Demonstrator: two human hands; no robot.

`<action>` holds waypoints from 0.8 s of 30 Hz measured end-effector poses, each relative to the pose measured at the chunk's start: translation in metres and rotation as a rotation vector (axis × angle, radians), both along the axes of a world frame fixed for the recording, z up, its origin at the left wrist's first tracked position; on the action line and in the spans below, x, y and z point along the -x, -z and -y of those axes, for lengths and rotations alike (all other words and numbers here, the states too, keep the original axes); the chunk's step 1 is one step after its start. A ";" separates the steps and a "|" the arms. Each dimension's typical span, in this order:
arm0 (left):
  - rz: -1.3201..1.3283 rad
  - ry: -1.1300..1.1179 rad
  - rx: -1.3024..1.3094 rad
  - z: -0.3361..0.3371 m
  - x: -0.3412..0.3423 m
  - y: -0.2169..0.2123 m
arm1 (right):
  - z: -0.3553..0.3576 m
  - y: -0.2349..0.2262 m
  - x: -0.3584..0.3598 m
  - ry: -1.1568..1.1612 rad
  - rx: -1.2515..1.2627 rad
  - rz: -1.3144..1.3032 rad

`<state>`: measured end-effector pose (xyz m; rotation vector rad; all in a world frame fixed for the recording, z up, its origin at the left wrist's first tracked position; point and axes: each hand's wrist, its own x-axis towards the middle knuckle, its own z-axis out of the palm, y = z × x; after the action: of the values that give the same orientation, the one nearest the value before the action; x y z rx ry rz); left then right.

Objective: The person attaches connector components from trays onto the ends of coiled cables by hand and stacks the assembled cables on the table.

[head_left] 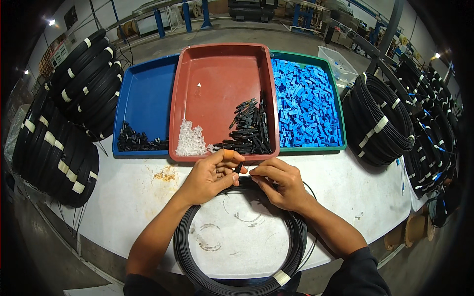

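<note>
Over the far side of a coil of black cable [185, 241], my two hands come close together. My left hand [207, 175], with an orange band on one finger, is closed on a small black tapered connector piece [239, 167]. My right hand [282, 183] is pinched at the fingertips, close to the connector piece. A thin strand, apparently the cable's end, seems to lie in that pinch, but it is too small to make out surely. The coil lies flat on the white table [345, 207], with a pale tape band [282, 277] around its near side.
Just beyond my hands, a red tray [217, 74] holds clear small pieces [191, 140] and black connector parts [252, 128]. The blue tray [148, 93] holds short black pieces [136, 140]. Blue clips [306, 103] fill the green tray [338, 106]. Taped cable coils stand left [54, 153] and right [377, 123].
</note>
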<state>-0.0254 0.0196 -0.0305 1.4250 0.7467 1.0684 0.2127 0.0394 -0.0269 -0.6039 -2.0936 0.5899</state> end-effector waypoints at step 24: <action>-0.435 -0.239 -0.467 0.008 -0.003 -0.003 | 0.000 -0.001 0.001 0.020 0.003 -0.032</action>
<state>-0.0227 0.0111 -0.0279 2.0470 1.0424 1.1796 0.2114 0.0395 -0.0259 -0.6130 -2.0548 0.5876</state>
